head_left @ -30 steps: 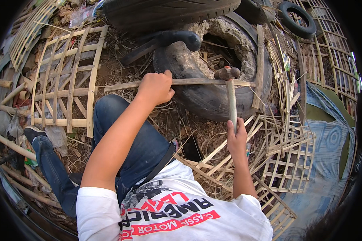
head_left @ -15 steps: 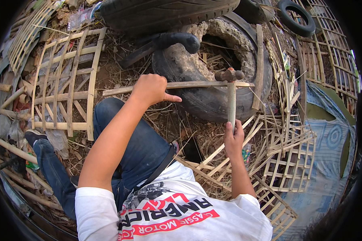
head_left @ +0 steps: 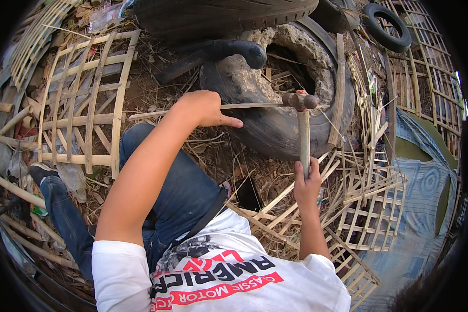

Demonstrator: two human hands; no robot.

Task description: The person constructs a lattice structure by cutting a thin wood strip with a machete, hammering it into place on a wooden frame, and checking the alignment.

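Note:
My left hand (head_left: 205,109) is closed around a thin bamboo strip (head_left: 252,105), its thumb pointing out to the right. The strip lies roughly level across the near side of a worn black tire (head_left: 268,136), its left end showing beyond my wrist. In my right hand (head_left: 308,188) is a hammer, gripped low on its pale wooden handle (head_left: 304,138). The dark, rusty hammer head (head_left: 300,101) hangs over the strip's right part and hides some of it; whether they touch I cannot tell. Rough concrete (head_left: 244,78) rings the tire's hole.
Another upright flat slat (head_left: 339,88) leans on the tire's right side. A large tire (head_left: 223,18) and a bent black piece (head_left: 249,52) sit beyond. Woven bamboo lattices stand left (head_left: 83,101) and right (head_left: 374,208). A blue patterned cloth (head_left: 421,208) covers the far right.
The hammer head has shifted slightly right and looks larger, now overlapping the strip. The strip shows a narrower face than before. My left hand has moved slightly right, still holding it.

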